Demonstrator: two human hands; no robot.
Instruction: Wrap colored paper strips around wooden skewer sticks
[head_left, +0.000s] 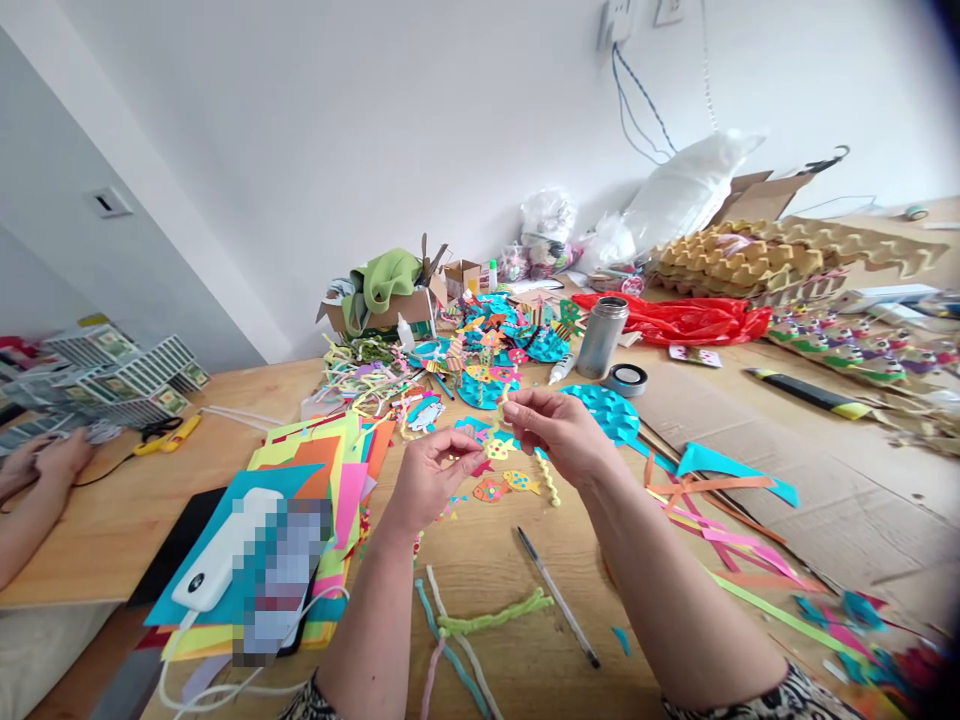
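Over the middle of the wooden table, my left hand (442,470) and my right hand (553,425) face each other, thumbs and fingers pinched. A thin pale yellow strip (504,400) rises from my right hand's fingertips. My left fingertips are by a small yellow paper fish (498,449); whether they grip it is unclear. Orange and yellow paper fish (520,481) lie just below, beside a twisted yellow pipe cleaner (549,480). Nearer me are a green pipe cleaner (499,613), blue, white and pink ones, and a pen (556,595).
Coloured paper (349,490), a white power bank (229,548) and a phone are at left. Behind stand a metal bottle (602,337) and a tape roll (626,379). Paper strips (720,540), a cutter (810,393) and egg trays (742,262) are right. Another person's hands (52,460) show far left.
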